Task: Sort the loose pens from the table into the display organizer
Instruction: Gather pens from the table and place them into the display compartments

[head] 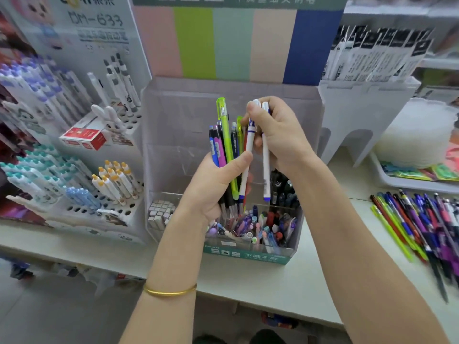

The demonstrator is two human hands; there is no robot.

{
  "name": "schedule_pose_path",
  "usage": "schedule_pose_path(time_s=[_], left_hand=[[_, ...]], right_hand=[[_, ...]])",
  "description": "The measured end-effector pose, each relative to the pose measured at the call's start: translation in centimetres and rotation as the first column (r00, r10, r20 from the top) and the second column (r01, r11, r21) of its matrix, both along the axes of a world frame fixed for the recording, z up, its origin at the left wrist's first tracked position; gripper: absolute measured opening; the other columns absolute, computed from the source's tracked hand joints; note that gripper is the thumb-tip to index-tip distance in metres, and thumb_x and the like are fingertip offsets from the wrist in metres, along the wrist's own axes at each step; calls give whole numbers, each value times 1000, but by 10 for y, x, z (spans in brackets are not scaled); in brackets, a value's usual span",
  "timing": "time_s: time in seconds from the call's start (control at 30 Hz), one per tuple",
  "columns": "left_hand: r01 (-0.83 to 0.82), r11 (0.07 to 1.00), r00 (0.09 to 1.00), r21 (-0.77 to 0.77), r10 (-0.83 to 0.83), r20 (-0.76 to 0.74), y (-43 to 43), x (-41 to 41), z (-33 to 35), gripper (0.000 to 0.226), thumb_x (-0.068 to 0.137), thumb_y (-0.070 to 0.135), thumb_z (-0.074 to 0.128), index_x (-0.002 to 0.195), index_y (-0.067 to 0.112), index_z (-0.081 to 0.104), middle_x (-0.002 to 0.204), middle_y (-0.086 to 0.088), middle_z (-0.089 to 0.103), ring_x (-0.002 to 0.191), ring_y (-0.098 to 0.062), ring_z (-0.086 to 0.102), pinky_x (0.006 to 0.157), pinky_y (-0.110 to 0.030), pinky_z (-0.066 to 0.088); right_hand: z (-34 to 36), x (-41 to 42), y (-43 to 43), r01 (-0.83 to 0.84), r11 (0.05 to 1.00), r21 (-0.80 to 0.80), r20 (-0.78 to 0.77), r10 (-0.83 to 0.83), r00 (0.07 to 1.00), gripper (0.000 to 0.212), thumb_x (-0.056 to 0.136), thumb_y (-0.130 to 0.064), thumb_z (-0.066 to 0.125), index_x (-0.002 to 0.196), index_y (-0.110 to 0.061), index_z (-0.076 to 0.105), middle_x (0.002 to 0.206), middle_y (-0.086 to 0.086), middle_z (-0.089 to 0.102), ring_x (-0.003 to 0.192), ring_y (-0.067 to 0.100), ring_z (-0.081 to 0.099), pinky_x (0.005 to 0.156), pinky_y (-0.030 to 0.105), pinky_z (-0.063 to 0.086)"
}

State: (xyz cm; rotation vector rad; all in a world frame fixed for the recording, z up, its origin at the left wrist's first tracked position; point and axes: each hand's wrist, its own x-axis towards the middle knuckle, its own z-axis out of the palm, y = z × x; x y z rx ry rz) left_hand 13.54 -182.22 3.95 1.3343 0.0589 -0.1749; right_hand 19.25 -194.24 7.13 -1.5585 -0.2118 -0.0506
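Observation:
My left hand [215,180] grips an upright bunch of pens [226,145]: green, pink, blue and dark ones. My right hand [278,135] pinches two white pens with blue tips [265,167] by their upper ends, right next to the bunch. Both hands hover above the clear display organizer [293,234], whose front compartments hold several pens and a few erasers. A pile of loose pens [419,227] lies on the white table [285,286] at the right.
A white rack of pens [82,184] stands to the left with a small red box [83,139] on it. A striped card backs the organizer. A white stand with packaged refills [367,70] and a tray [395,180] sit at the right.

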Motion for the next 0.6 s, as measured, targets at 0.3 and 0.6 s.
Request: schedule_pose_path(time_s=[0.3,0.6], left_hand=[[-111,989,993,97,114,-32,14,26,-4,30,85,6,68,112,5,54,70,-4,64,58,-14,63,57,-29,54],[53,998,999,31,-52,-15,6,29,-9,26,87,-1,63,107,13,54,85,-4,67,64,-9,67,62,-30,58]], right_hand=[[11,3,-21,370,912,176,173,-399,901,11,102,-20,43,92,-17,40,65,8,54,52,11,55,46,21,42],[5,-4,-35,704,536,-465,626,-363,690,21,99,-21,48,108,-2,45,78,8,52,69,25,52,56,31,36]])
